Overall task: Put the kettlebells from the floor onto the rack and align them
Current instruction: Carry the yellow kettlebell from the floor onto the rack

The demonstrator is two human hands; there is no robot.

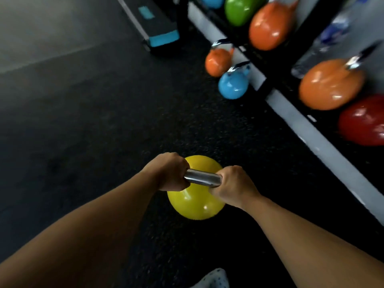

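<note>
Blurring rack (268, 65), kettlebells (330, 85) smeared

Red kettlebell (364, 121) — edge-cut, blurred

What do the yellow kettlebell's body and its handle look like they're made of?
The yellow kettlebell body looks like glossy coating, perhaps vinyl or paint over metal: smooth with bright highlights. Its handle looks like bare polished steel, silvery and reflective, between the left hand and right hand.
</note>
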